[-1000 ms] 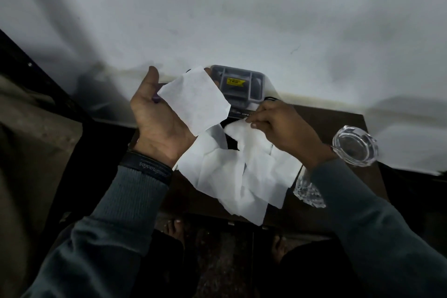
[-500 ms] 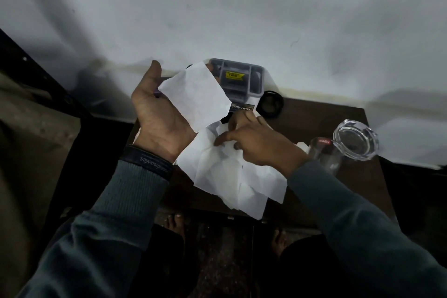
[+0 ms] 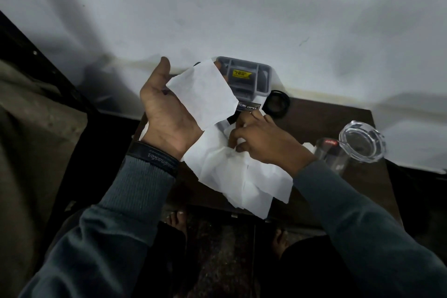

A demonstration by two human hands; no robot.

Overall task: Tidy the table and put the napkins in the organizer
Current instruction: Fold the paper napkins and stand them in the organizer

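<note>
While my left hand [image 3: 169, 113], palm-up and open, carries one white square paper napkin [image 3: 203, 94], my right hand [image 3: 263, 140] pinches the pile of white paper napkins [image 3: 237, 176] on the dark wooden table [image 3: 338, 116], before the grey plastic organizer [image 3: 251, 84].

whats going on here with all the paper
A person is clearing a dark table. The left hand carries one napkin flat on its open palm, while the right hand pinches into the loose pile of napkins lying on the table. The grey organizer stands at the back by the wall; a glass and an ashtray sit to the right.
</note>
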